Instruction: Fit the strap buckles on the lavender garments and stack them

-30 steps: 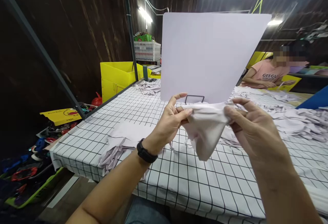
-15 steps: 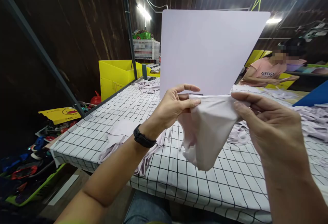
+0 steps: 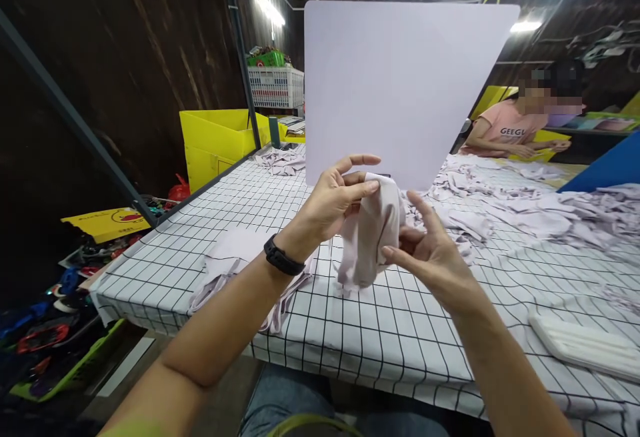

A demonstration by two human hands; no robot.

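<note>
A workshop, apparently for garments: a broad counter [image 3: 345, 340] under black-and-white checked cloth carries heaps of pale fabric pieces [image 3: 540, 213]; another person [image 3: 510, 131] works beyond it. A yellow bin [image 3: 207, 147], a white plastic crate [image 3: 276, 88] and a bare tube light [image 3: 270, 9] stand out against dark, streaked walls [image 3: 150, 37].

Between the fingers [image 3: 364, 189], thin, smooth, matt cloth in the pale garment [image 3: 367, 230], softly creased; below them, smooth-looking matt cloth in the checked tablecloth [image 3: 320, 343], rippled farther right. Beyond them, seemingly plastic, with an even, smooth matt finish, on the pale upright board [image 3: 400, 90]. Farther back to their left, smooth plastic in the yellow bin [image 3: 203, 147] and hard openwork plastic in the white crate [image 3: 275, 83]; behind the left ones, dull, rubbery-looking material in the black wristband [image 3: 281, 255].
</note>
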